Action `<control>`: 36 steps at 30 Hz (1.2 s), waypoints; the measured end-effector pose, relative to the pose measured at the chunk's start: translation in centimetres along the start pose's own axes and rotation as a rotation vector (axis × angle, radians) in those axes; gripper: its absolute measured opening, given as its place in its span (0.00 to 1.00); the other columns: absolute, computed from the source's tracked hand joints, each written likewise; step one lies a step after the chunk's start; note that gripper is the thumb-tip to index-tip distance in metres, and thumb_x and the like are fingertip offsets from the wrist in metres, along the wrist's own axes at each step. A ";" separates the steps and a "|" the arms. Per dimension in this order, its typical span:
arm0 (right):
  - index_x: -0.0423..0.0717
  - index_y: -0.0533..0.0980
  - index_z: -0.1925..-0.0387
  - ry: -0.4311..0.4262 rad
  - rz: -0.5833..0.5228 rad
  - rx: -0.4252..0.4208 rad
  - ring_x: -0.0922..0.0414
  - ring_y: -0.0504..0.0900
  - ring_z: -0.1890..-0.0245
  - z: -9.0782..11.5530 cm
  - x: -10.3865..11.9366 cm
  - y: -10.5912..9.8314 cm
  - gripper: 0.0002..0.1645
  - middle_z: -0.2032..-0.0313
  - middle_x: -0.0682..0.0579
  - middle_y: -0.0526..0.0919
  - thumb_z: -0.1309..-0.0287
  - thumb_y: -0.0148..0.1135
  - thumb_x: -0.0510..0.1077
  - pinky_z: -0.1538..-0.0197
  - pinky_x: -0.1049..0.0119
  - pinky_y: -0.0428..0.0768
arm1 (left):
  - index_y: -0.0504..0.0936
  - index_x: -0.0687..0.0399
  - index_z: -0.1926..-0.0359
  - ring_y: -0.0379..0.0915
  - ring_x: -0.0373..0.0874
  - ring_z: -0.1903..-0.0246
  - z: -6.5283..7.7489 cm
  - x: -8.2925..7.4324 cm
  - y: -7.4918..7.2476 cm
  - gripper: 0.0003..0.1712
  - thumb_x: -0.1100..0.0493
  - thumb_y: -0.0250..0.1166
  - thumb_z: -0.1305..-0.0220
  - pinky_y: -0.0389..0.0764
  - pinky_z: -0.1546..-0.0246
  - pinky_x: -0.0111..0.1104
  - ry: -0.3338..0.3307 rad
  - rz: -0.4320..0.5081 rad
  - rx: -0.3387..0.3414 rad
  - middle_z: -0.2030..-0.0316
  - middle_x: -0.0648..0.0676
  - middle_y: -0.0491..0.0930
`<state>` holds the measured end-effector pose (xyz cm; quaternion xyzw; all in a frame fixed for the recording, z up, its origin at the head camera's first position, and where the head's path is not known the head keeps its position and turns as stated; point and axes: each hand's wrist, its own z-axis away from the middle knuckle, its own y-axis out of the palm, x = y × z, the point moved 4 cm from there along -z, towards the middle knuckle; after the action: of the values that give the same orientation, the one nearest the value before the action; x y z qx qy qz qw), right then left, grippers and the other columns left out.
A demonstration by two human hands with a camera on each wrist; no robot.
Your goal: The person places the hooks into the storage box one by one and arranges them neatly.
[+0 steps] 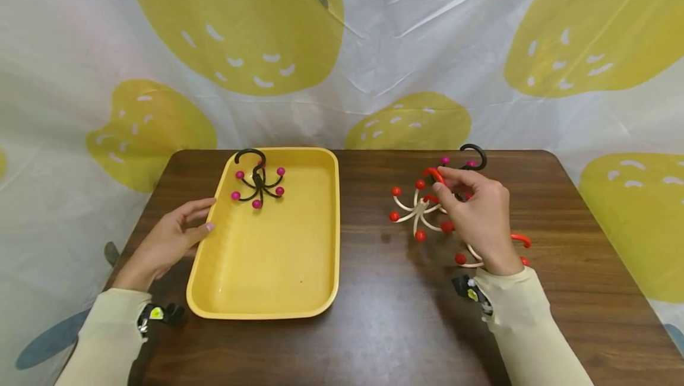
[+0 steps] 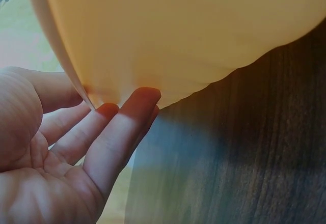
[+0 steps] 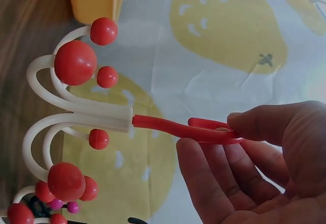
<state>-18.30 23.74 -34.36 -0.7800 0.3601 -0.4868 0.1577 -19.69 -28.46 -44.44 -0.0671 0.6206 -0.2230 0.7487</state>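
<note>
My right hand pinches the red hook of a multi-arm hook hanger between thumb and fingers. In the right wrist view this hanger has curved white arms tipped with red balls, and it hangs above the table. The left hand rests against the left side of a yellow tray. Its fingers touch the outer wall, with the thumb at the rim, in the left wrist view. Inside the tray, towards the back left, lies a black hook hanger with magenta balls.
Behind the right hand is a second black hanger, partly hidden. Another white hanger with red balls and a red hook lies under the right wrist. The brown wooden table meets a fruit-patterned curtain at its back edge.
</note>
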 end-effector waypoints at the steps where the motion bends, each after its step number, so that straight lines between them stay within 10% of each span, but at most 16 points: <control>1: 0.47 0.90 0.49 0.001 -0.004 -0.005 0.79 0.77 0.72 -0.1 0.1 0.0 0.15 0.67 0.49 0.92 0.38 0.74 0.40 0.75 0.75 0.65 | 0.56 0.55 0.16 0.84 0.60 0.45 0.0 0.0 0.0 0.38 0.61 0.59 0.19 0.92 0.60 0.46 0.000 0.001 0.000 0.22 0.70 0.62; 36: 0.44 0.90 0.52 -0.067 -0.205 -0.008 0.75 0.82 0.70 -4.3 5.6 3.3 0.12 0.65 0.46 0.93 0.37 0.73 0.38 0.65 0.81 0.78 | 0.56 0.56 0.17 0.86 0.54 0.48 -0.1 0.1 -0.1 0.37 0.60 0.60 0.20 0.93 0.61 0.46 0.002 -0.002 -0.007 0.23 0.70 0.64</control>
<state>-21.95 17.89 -30.70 -0.8292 0.2747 -0.4728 0.1158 -19.77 -28.54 -44.53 -0.0702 0.6221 -0.2219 0.7475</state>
